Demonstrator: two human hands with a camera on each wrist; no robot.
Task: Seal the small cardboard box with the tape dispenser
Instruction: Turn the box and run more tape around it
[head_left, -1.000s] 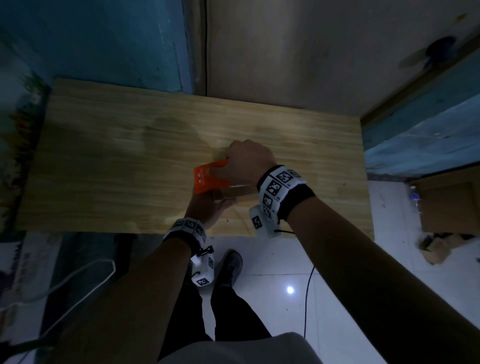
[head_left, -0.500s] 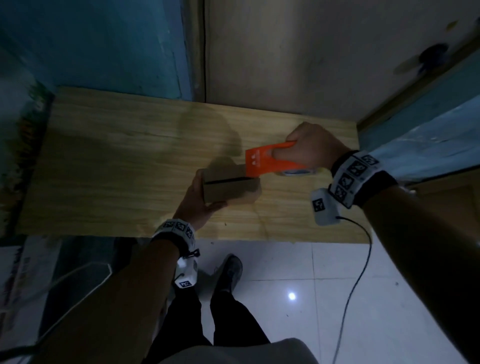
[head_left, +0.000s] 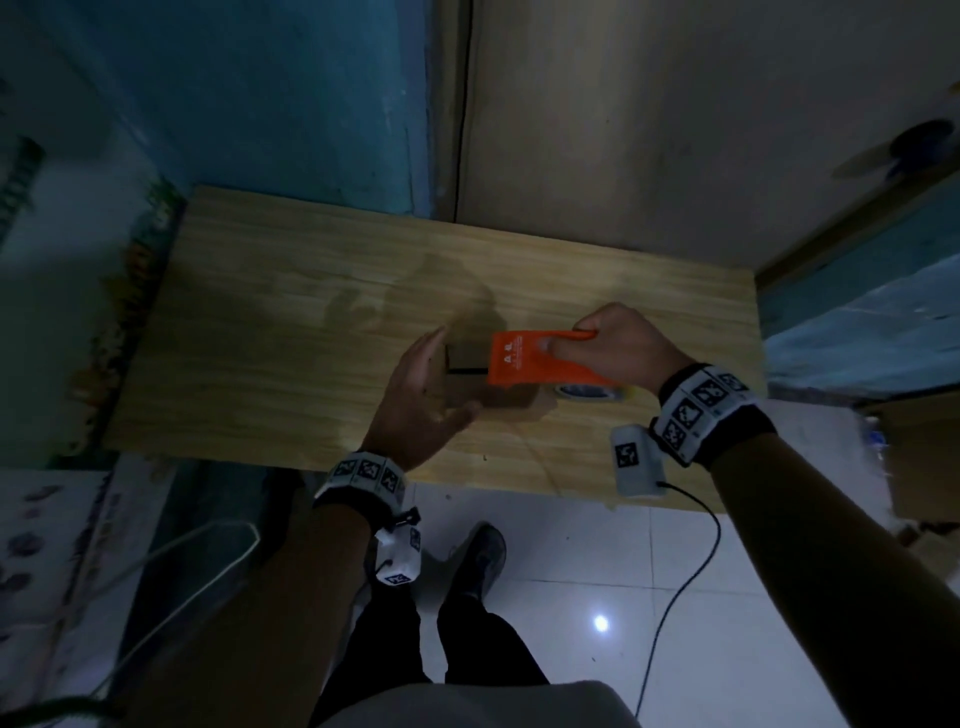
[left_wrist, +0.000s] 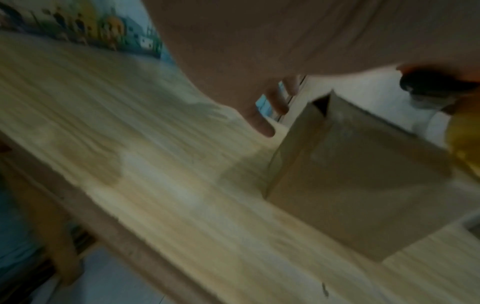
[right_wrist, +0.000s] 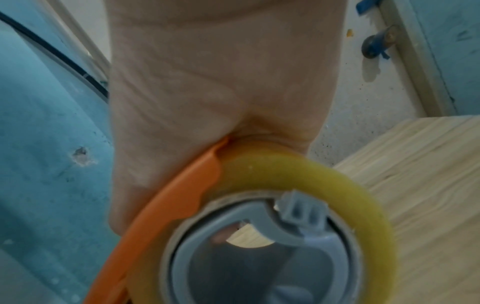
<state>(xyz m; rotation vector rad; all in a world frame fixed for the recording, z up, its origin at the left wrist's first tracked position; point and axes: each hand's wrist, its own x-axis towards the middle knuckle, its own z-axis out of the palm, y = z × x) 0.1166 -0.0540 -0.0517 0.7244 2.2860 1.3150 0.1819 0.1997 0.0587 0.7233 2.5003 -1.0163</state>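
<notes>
Cardboard box (head_left: 465, 374) — between hands | left (head_left: 421, 395) beside | right (head_left: 618, 353) gripping dispenser (head_left: 530, 364)

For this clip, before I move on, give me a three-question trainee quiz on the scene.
1. True or false: the right hand grips the orange tape dispenser.
2. Which hand steadies the small cardboard box?
3. The box sits on: A) tiled floor, B) wooden table, C) a chair.

Key: 1 true. 2 The left hand, fingers straight against the box's end. 3 B.
</notes>
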